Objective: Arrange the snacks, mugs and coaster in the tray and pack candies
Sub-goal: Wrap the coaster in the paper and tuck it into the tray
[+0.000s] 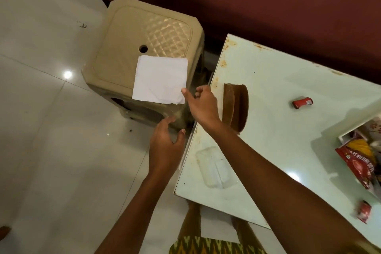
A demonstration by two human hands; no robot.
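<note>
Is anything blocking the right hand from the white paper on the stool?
Nothing visible does. The right hand has a fingertip at the near corner of the white square paper sheet, lying on the beige plastic stool.

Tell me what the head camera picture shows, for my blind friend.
A person's left hand and right hand reach toward a white square paper sheet on a beige plastic stool, the right fingertip at its corner. Beside it, a pale green table holds a small red candy.

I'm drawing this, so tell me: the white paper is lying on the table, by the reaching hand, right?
No. The head view shows the white paper lying on the beige stool, not the table; the right hand does reach by it.
</note>
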